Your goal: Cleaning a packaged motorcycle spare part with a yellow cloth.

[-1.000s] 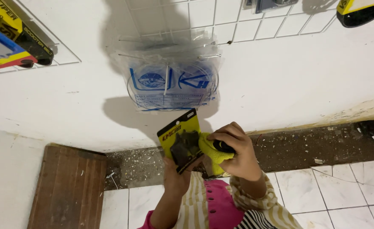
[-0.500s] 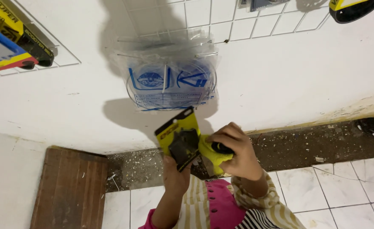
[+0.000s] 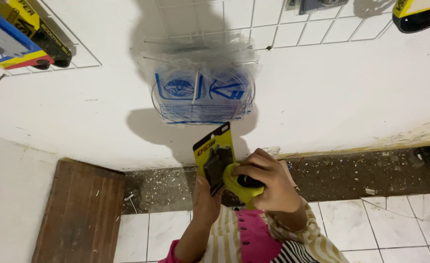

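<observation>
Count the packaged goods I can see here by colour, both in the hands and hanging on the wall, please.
Yellow and black carded pack, held by the left hand and right hand: 1
Yellow and black packs on the wire grid: 2
Blue pack on the grid: 1
Clear bags with blue print: 1 bunch
Grey pack at top edge: 1
Total: 6

Both hands grip a yellow carded pack [image 3: 215,158] (dark part inside).
</observation>
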